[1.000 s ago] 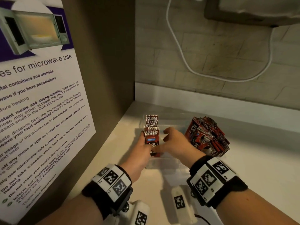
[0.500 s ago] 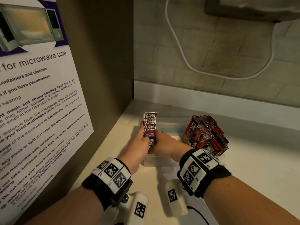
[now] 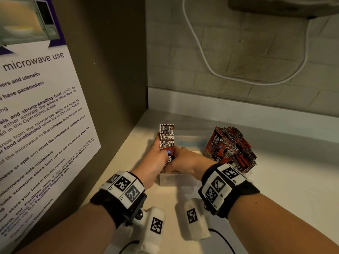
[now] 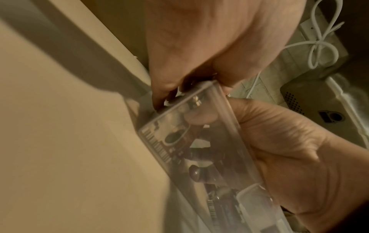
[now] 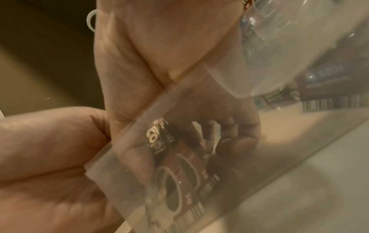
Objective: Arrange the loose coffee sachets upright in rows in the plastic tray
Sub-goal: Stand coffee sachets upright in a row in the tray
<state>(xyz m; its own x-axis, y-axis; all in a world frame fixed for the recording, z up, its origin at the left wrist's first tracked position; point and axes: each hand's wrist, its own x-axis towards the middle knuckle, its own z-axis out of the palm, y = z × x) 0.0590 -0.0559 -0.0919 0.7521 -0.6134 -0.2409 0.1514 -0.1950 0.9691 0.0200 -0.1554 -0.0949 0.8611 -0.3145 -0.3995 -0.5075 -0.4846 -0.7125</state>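
A clear plastic tray (image 3: pixel 177 178) sits on the pale counter. A row of red-brown coffee sachets (image 3: pixel 166 137) stands upright along its left side. My left hand (image 3: pixel 156 158) is at the row's left side with the thumb up along it. My right hand (image 3: pixel 185 160) reaches in from the right, and both hands pinch the front sachets between them. Through the tray wall (image 5: pixel 137 138) the right wrist view shows my curled fingers (image 5: pixel 237 134) behind a sachet (image 5: pixel 179 165). The left wrist view shows the same sachet (image 4: pixel 173 138) behind the tray wall (image 4: pixel 229 119).
A heap of loose sachets (image 3: pixel 231 147) lies at the tray's right. A tall panel with a microwave notice (image 3: pixel 36 125) stands close on the left. Behind is a brick wall with a white cable (image 3: pixel 211 66). Open counter (image 3: pixel 284 180) extends to the right.
My right hand has moved left and closed in on the front of the row. The front sachet, leaning before, now stands pressed against the row between both hands.
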